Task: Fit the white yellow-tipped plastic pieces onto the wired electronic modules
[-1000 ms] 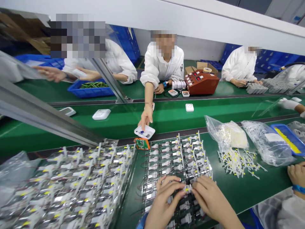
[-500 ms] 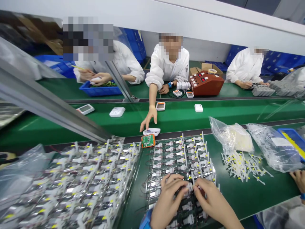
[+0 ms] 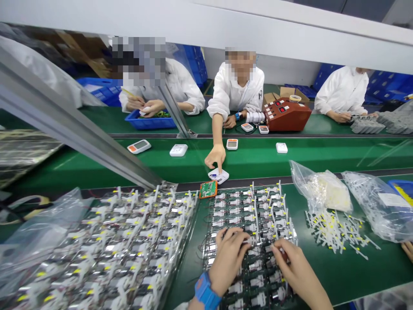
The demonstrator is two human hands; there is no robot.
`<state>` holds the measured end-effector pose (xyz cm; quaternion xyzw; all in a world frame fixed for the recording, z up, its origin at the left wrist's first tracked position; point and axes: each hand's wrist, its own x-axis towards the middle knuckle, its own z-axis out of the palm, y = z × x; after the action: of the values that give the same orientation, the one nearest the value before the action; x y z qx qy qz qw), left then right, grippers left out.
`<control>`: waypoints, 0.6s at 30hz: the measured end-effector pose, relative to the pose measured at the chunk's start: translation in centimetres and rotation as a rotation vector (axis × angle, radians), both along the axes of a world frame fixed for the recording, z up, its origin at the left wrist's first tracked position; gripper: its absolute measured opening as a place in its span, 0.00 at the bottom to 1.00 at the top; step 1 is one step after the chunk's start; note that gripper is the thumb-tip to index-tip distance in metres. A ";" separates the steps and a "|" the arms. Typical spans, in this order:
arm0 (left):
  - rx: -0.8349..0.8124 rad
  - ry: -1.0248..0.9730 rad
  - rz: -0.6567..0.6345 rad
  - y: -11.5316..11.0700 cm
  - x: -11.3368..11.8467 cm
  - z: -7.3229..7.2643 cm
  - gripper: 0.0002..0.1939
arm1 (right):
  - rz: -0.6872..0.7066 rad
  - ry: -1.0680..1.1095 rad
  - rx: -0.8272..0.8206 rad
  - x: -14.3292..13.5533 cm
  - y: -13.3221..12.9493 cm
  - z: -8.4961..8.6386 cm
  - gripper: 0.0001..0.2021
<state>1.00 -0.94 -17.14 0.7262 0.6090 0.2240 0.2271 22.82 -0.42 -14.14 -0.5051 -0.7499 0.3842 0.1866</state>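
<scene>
Left hand curving over clear tray of wired assemblies; right hand bending beside right columns. Co-worker's hand touching white casing; green circuit board lying nearby. Yellow-tipped plastic stems lying heaped rightward.

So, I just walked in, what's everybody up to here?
The person's left hand and right hand are over rows of small white parts; whether either grips anything is unclear. Loose yellow-tipped white sticks lie in a pile to the right, and another batch of parts sits on the left. Across the bench, a co-worker's hand reaches over to a white case, beside an orange-edged circuit board.
</scene>
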 end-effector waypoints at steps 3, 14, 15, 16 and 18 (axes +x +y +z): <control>-0.004 0.003 0.000 0.2 0.7 -0.4 0.08 | -0.004 -0.016 0.000 0.0 -0.2 -0.1 0.11; 0.107 0.128 0.042 -0.1 1.7 -1.4 0.10 | -0.093 0.058 0.095 0.8 -0.3 -0.1 0.12; 0.110 0.134 0.038 -0.2 1.5 -1.0 0.11 | -0.107 0.067 0.108 1.0 -0.4 -0.1 0.12; 0.118 0.139 0.040 -0.1 1.1 -0.5 0.13 | -0.123 0.074 0.119 1.2 -0.5 -0.1 0.12; 0.145 0.166 0.070 0.4 0.0 0.8 0.13 | -0.162 0.081 0.146 1.6 -0.7 -0.2 0.12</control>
<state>1.01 -0.52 -16.31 0.7351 0.6328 0.2143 0.1150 24.39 -1.09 -14.35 -0.5333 -0.7244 0.3324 0.2835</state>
